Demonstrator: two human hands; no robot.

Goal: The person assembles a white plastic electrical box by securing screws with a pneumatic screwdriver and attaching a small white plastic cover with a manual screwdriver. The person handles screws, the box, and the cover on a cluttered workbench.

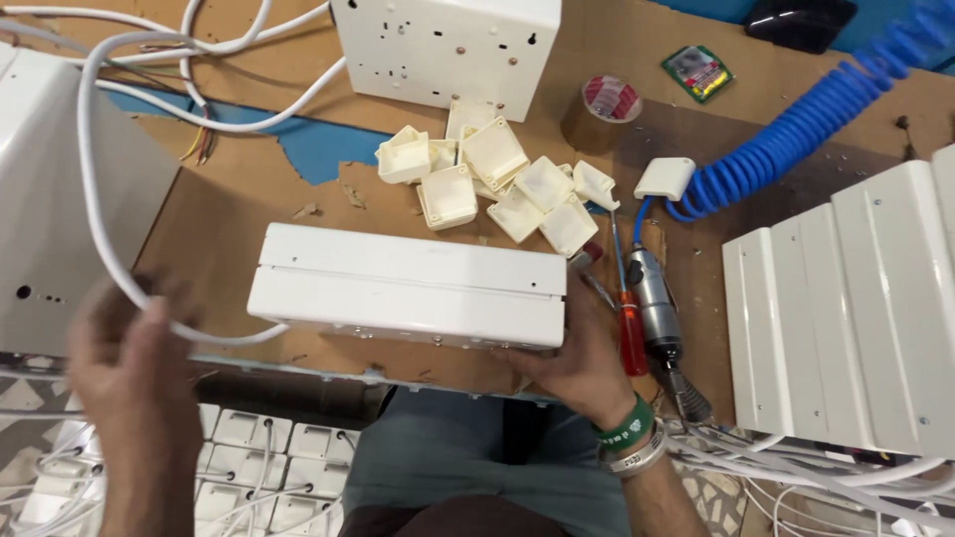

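Observation:
A long white metal box [408, 283] lies at the near edge of the brown workbench [229, 214]. My right hand [577, 353], with green and silver bands at the wrist, grips the box's right end from below. My left hand [134, 363] is blurred at the lower left and closes on a thick white cable [95, 179]. The cable loops up from that hand across the bench's far left and also runs into the box's near left corner.
A heap of small cream plastic boxes [487, 179] sits behind the long box. To the right lie a red-handled screwdriver [629, 328], a pneumatic driver [657, 318] on a blue coiled hose [796, 139] and a tape roll [602, 109]. White metal panels [846, 308] stand at the right, a white enclosure [448, 45] at the back.

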